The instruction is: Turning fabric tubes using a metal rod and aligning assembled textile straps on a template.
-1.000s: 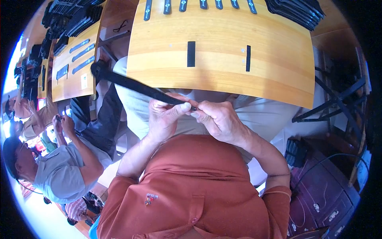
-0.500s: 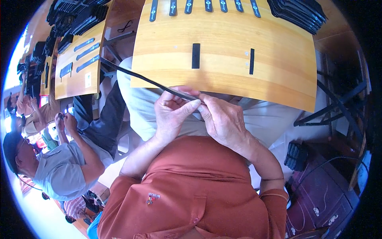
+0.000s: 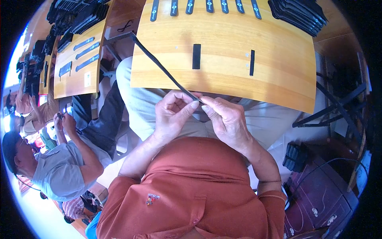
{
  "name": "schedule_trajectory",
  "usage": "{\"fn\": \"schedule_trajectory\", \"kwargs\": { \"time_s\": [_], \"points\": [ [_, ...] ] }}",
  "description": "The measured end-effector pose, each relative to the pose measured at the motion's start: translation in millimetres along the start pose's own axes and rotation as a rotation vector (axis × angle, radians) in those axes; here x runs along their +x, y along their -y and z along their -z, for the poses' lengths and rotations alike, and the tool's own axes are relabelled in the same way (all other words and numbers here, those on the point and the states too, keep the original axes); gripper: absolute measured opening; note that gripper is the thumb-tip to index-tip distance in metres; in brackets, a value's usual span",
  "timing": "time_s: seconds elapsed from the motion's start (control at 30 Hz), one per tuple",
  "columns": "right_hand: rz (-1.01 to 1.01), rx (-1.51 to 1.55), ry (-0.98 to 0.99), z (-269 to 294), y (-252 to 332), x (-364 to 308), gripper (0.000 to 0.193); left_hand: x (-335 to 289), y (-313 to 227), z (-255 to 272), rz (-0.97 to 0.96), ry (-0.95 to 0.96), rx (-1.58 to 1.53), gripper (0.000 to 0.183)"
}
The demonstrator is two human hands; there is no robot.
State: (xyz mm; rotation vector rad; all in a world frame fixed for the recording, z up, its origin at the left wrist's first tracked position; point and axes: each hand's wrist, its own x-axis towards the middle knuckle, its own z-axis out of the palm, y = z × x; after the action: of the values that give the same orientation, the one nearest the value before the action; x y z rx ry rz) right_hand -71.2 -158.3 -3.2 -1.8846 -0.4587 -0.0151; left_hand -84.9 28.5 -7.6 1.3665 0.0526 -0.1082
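Note:
A long, narrow black strap point(image 3: 159, 65) slants from between my hands up to the left, its far end over the table's left edge. My left hand point(image 3: 174, 113) pinches it between thumb and fingers near its lower end. Close beside, my right hand point(image 3: 227, 119) has thumb and index finger closed at that same end; the fingers cover the tip of the strap. Both hands are above my lap, just off the near edge of the wooden table point(image 3: 159, 32). On the tabletop lie a wider black strip point(image 3: 196, 56) and a thinner black strip point(image 3: 252, 62).
Several dark printed straps point(image 3: 174, 7) line the table's far side, beside a stack of black pieces point(image 3: 298, 16). At left, a co-worker point(image 3: 67, 163) sits by another table point(image 3: 75, 85) holding more straps. A dark red cabinet point(image 3: 322, 199) stands at lower right.
The strap's free end has swung up and to the right, over the table's left edge. My right hand has shifted slightly right and its fingers have moved at the strap's end.

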Motion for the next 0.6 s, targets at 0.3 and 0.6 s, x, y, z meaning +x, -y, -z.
{"fn": "schedule_trajectory", "kwargs": {
  "time_s": [0.3,0.6],
  "points": [
    [-0.031,0.186,0.064,6,-4,4,0.03,1,-5,5,0.074,0.073,-0.05,0.013],
    [0.139,-0.03,-0.019,-4,-14,6,0.023,-1,0,3,0.073,0.046,-0.031,0.01]
  ]
}}
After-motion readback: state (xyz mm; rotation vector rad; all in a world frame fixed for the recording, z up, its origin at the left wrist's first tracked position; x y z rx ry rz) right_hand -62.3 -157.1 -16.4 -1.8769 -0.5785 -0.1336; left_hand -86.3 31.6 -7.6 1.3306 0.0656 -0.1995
